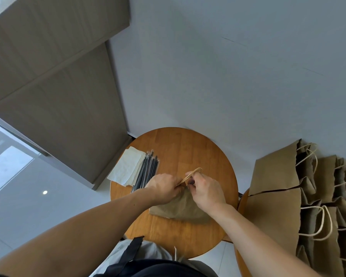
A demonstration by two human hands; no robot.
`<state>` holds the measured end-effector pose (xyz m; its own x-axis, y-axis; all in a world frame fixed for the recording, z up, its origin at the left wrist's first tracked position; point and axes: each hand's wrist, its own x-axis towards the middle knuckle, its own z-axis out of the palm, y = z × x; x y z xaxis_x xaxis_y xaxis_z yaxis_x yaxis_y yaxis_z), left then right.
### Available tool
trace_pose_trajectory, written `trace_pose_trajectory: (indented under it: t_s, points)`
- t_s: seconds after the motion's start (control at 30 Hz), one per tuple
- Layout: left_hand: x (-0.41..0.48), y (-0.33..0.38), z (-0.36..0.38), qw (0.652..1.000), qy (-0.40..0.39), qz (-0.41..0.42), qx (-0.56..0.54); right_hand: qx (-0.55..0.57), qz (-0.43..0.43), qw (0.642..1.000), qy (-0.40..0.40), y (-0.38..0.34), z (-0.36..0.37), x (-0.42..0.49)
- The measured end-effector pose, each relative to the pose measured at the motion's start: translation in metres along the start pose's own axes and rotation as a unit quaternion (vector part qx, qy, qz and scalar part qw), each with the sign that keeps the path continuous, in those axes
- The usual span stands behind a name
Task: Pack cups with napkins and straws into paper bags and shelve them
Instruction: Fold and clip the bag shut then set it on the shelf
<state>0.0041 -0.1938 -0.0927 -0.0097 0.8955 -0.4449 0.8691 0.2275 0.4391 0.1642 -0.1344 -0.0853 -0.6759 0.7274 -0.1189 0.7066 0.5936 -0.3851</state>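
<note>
A brown paper bag (181,207) stands on the round wooden table (190,148), its top under both my hands. My left hand (163,187) grips the bag's upper edge on the left. My right hand (205,189) pinches the top on the right, beside the twine handles (192,173) that stick up between the hands. The bag's contents are hidden. A stack of white napkins (126,166) lies at the table's left edge, with a bundle of dark wrapped straws (146,170) next to it. No cup shows.
Several flat brown paper bags with twine handles (300,196) are stacked on a second wooden surface at the right. A grey-brown cabinet (58,86) stands at the left against the pale wall. Glossy floor lies at the lower left.
</note>
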Motion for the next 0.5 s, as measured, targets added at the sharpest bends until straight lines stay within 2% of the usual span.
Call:
trace_pose_trajectory:
  t_s: [0.3,0.5]
  points:
    - [-0.005,0.001,0.001,0.999,0.014,0.007,0.029,-0.029,-0.007,0.998,-0.059,0.001,-0.005,0.008]
    - [-0.010,0.006,-0.002,1.000,0.021,0.005,0.016,-0.003,0.005,0.998,-0.069,0.006,-0.005,0.008]
